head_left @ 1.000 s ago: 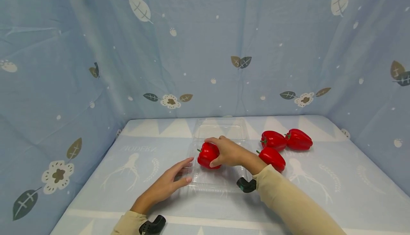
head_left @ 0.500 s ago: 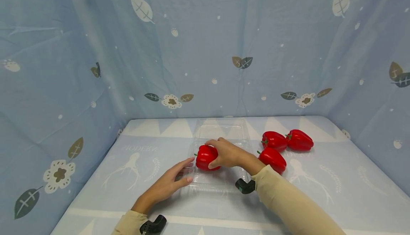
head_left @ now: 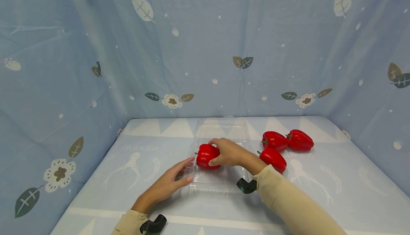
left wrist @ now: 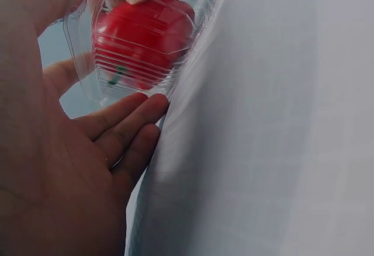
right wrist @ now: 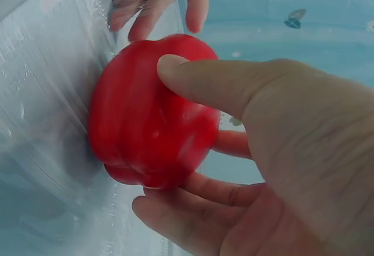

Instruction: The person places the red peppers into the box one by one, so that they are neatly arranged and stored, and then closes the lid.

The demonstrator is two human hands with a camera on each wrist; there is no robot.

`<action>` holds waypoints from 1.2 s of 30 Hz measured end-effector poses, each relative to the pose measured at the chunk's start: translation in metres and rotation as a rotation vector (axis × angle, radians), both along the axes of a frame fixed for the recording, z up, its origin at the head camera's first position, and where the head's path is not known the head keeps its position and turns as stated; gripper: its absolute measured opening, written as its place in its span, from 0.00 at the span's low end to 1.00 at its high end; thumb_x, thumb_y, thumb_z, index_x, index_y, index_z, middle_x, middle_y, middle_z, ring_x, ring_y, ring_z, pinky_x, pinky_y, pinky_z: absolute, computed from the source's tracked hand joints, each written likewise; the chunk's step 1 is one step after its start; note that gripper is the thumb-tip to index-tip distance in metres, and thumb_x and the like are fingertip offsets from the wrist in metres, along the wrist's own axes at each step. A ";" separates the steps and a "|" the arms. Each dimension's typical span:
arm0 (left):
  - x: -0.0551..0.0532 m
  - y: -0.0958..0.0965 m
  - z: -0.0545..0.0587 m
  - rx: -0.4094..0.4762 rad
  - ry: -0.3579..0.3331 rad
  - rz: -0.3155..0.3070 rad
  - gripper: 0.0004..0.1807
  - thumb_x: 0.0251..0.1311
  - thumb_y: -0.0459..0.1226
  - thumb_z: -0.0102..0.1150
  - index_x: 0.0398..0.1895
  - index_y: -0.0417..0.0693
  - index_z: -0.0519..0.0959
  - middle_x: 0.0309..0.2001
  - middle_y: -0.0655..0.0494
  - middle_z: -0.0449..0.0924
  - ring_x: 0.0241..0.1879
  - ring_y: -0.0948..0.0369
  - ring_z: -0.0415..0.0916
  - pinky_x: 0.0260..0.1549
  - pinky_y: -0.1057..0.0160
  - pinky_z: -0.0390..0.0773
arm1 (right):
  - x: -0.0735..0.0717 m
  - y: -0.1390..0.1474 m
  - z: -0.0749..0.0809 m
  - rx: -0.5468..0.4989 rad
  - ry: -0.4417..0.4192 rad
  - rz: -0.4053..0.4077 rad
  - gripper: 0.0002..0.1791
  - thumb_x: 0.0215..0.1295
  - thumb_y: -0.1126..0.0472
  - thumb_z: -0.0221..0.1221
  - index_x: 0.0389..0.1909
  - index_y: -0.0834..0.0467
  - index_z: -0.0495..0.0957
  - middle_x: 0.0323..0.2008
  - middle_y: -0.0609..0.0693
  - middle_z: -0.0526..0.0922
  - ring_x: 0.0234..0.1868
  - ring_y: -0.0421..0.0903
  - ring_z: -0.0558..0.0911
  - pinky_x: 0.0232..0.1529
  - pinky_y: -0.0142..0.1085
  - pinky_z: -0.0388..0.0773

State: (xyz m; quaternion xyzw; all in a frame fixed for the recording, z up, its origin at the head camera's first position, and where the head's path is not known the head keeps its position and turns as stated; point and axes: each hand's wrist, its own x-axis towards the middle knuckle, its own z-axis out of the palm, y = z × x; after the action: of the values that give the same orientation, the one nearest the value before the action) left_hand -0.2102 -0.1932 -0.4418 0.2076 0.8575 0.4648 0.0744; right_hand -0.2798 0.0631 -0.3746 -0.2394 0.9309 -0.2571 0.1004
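Observation:
My right hand (head_left: 232, 153) holds a red bell pepper (head_left: 206, 156) inside the left part of a clear plastic clamshell container (head_left: 221, 185). In the right wrist view the thumb lies across one side of the pepper (right wrist: 152, 116) and the fingers are on the other. The green stem points left, toward my left hand (head_left: 168, 183). That hand is at the container's left side, its fingers extended. Through the clear wall in the left wrist view, the pepper (left wrist: 143, 37) shows just beyond the left fingertips (left wrist: 156, 105).
Several more red bell peppers are to the right: one at the back left (head_left: 274, 141), one at the back right (head_left: 299, 140), one in front (head_left: 273, 159). The container's lid (head_left: 222, 130) lies open toward the back. A patterned curtain (head_left: 205, 50) encloses the table (head_left: 128, 181).
The right hand and its pepper dipped slightly down and left in the container, then shifted a little back up. My left hand stays at the container's side.

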 end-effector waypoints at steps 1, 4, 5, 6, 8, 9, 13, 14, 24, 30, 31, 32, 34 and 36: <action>0.000 0.000 0.000 -0.003 -0.004 0.004 0.34 0.70 0.48 0.58 0.77 0.64 0.61 0.69 0.54 0.70 0.66 0.51 0.69 0.65 0.40 0.64 | 0.000 0.000 0.000 0.005 0.004 -0.007 0.39 0.53 0.51 0.75 0.66 0.54 0.72 0.52 0.50 0.79 0.52 0.49 0.77 0.49 0.45 0.82; -0.001 0.000 -0.001 -0.010 -0.003 0.005 0.34 0.70 0.49 0.58 0.77 0.64 0.60 0.68 0.53 0.70 0.65 0.51 0.69 0.65 0.40 0.65 | -0.001 -0.001 0.000 0.012 0.017 -0.013 0.39 0.53 0.50 0.76 0.65 0.54 0.73 0.52 0.51 0.80 0.51 0.49 0.78 0.49 0.44 0.82; -0.001 0.000 -0.001 -0.009 0.001 0.003 0.34 0.70 0.49 0.58 0.77 0.64 0.60 0.68 0.53 0.70 0.65 0.51 0.69 0.65 0.39 0.65 | -0.001 -0.002 0.001 0.012 0.024 -0.012 0.39 0.53 0.50 0.76 0.66 0.54 0.73 0.52 0.51 0.80 0.51 0.49 0.78 0.50 0.44 0.82; -0.001 -0.001 -0.001 -0.008 0.005 0.001 0.34 0.70 0.48 0.58 0.77 0.64 0.60 0.68 0.53 0.70 0.65 0.50 0.69 0.65 0.39 0.64 | -0.001 -0.002 0.001 0.011 0.032 -0.009 0.39 0.53 0.50 0.75 0.66 0.54 0.73 0.52 0.51 0.80 0.51 0.49 0.78 0.50 0.44 0.82; -0.001 -0.002 -0.001 -0.004 0.010 -0.002 0.34 0.70 0.48 0.58 0.77 0.64 0.60 0.69 0.52 0.70 0.66 0.50 0.69 0.65 0.38 0.64 | -0.002 -0.004 0.002 0.008 0.045 -0.004 0.38 0.54 0.51 0.75 0.65 0.55 0.73 0.51 0.52 0.80 0.51 0.49 0.78 0.50 0.44 0.82; -0.001 -0.002 -0.001 -0.001 0.009 -0.002 0.34 0.70 0.48 0.58 0.77 0.64 0.60 0.69 0.53 0.70 0.66 0.50 0.69 0.65 0.38 0.64 | -0.002 -0.005 0.002 0.006 0.049 -0.003 0.38 0.54 0.51 0.75 0.65 0.55 0.73 0.51 0.52 0.80 0.51 0.49 0.78 0.50 0.44 0.82; -0.002 -0.002 -0.001 0.005 -0.004 0.001 0.34 0.70 0.48 0.58 0.77 0.66 0.60 0.69 0.54 0.70 0.66 0.51 0.69 0.65 0.39 0.64 | -0.001 -0.005 0.003 0.016 0.055 -0.008 0.37 0.54 0.51 0.75 0.64 0.56 0.74 0.50 0.52 0.79 0.50 0.49 0.78 0.50 0.43 0.82; -0.002 -0.001 -0.001 0.005 -0.006 0.002 0.34 0.70 0.48 0.58 0.77 0.67 0.60 0.69 0.54 0.70 0.66 0.51 0.69 0.65 0.39 0.64 | 0.000 -0.005 0.003 0.020 0.054 -0.010 0.38 0.54 0.51 0.75 0.65 0.56 0.73 0.49 0.52 0.79 0.50 0.48 0.78 0.49 0.43 0.82; -0.001 0.000 -0.001 0.002 -0.006 0.005 0.34 0.70 0.49 0.58 0.77 0.66 0.60 0.69 0.54 0.70 0.66 0.51 0.68 0.65 0.39 0.64 | 0.004 -0.003 0.004 0.015 0.031 -0.011 0.35 0.57 0.56 0.72 0.66 0.56 0.73 0.49 0.53 0.78 0.49 0.48 0.77 0.49 0.43 0.82; -0.002 -0.001 -0.003 0.009 -0.013 0.005 0.34 0.70 0.49 0.58 0.77 0.67 0.60 0.68 0.54 0.70 0.66 0.51 0.69 0.65 0.40 0.64 | 0.003 -0.003 0.004 0.005 0.033 -0.023 0.35 0.55 0.56 0.74 0.65 0.54 0.75 0.49 0.52 0.78 0.49 0.48 0.78 0.48 0.44 0.83; -0.002 -0.001 -0.003 0.010 -0.012 0.005 0.34 0.70 0.49 0.58 0.77 0.67 0.60 0.68 0.54 0.70 0.66 0.51 0.69 0.65 0.40 0.64 | 0.003 -0.003 0.004 0.005 0.037 -0.019 0.35 0.56 0.56 0.74 0.65 0.54 0.75 0.49 0.52 0.78 0.49 0.48 0.78 0.48 0.44 0.82; -0.002 -0.001 -0.003 0.010 -0.012 0.005 0.34 0.70 0.49 0.58 0.77 0.67 0.60 0.68 0.54 0.70 0.66 0.51 0.69 0.65 0.40 0.64 | 0.003 -0.002 0.004 0.004 0.040 -0.013 0.35 0.56 0.56 0.74 0.65 0.55 0.74 0.50 0.52 0.78 0.50 0.48 0.78 0.49 0.43 0.82; -0.002 -0.001 -0.002 0.006 -0.008 0.006 0.34 0.69 0.49 0.58 0.77 0.67 0.60 0.68 0.54 0.70 0.65 0.51 0.69 0.65 0.40 0.64 | 0.003 0.000 0.005 -0.003 0.043 -0.002 0.36 0.56 0.55 0.74 0.66 0.55 0.74 0.50 0.53 0.79 0.50 0.49 0.78 0.49 0.44 0.82; -0.002 0.000 -0.002 0.000 -0.007 0.006 0.34 0.69 0.49 0.58 0.77 0.66 0.61 0.68 0.54 0.70 0.65 0.51 0.69 0.65 0.40 0.64 | 0.004 0.004 0.007 -0.029 0.036 -0.002 0.36 0.57 0.55 0.73 0.67 0.55 0.73 0.51 0.54 0.79 0.51 0.50 0.78 0.50 0.44 0.82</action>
State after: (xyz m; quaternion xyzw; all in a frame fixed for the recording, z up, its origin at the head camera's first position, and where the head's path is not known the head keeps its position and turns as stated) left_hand -0.2119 -0.1929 -0.4435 0.2032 0.8579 0.4657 0.0761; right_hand -0.2759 0.0668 -0.3679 -0.2444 0.9290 -0.2663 0.0796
